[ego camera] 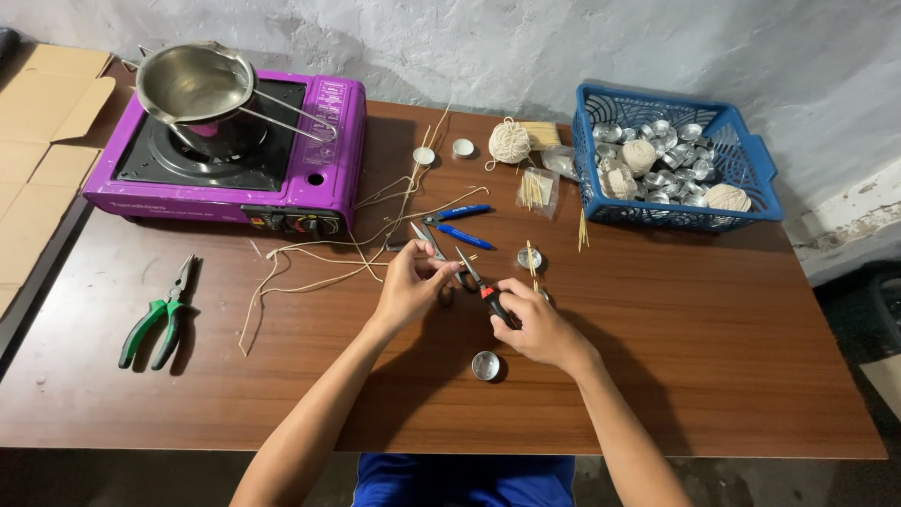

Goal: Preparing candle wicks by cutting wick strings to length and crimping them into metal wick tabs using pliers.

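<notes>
Wooden counter (657,376), seen from above. At frame centre the right hand (540,329) grips red-handled scissors (477,277), blades pointing up-left. The left hand (408,286) pinches a thin piece of wick string (310,249) beside the blades. A small tin cup (485,365) sits just below. Judging by this, keeping the string taut across the blades would give a clean cut.
</notes>
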